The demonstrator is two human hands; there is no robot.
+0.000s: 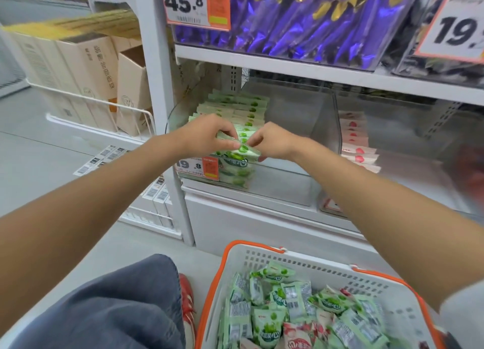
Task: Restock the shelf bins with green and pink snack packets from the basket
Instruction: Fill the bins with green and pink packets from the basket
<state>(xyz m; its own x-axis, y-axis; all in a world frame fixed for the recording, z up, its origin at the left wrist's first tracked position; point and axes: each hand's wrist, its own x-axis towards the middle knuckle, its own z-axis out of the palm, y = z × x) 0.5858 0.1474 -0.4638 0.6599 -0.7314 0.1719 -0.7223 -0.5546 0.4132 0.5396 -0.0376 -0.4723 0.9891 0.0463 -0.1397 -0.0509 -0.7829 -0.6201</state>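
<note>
1. My left hand and right hand both pinch one green packet on the green bin stack.
2. The bin is part full.
3. The basket holds lots more.

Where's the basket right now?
Head view, bottom right: the white, orange-handled basket sits below the green-packet bin, just right of the red shoe.

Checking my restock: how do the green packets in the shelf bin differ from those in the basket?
The bin's green packets sit in neat rows; the basket's green packets lie jumbled, some barcode side up. The bin's sit unmixed; the basket's mix with pink packets. Both show the same green print.
</note>
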